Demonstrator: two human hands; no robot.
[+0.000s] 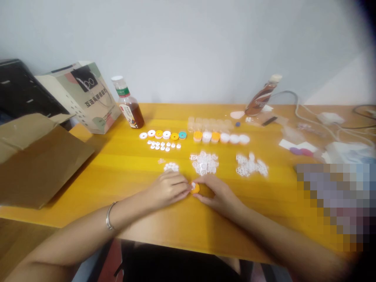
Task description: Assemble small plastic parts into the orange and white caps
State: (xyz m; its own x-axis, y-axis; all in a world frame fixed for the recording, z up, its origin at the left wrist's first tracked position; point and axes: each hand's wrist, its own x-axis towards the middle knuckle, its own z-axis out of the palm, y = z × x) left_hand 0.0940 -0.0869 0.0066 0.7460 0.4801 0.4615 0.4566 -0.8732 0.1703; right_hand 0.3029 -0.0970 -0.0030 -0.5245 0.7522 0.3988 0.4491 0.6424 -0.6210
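Note:
Between my hands is a small orange round cap with a little white piece on top. My right hand grips the cap's edge between thumb and fingers. My left hand is closed in a pinch at the cap's left side; its fingertips hide whatever they hold. Just beyond my left hand lie small white round pieces. Piles of white openwork plastic parts, one in the middle and one at right, lie past my right hand.
Rows of coloured round caps and lidded pots stand farther back, near small white discs and clear cups. Two drink bottles stand behind. A cardboard box and paper bag are left; cables right.

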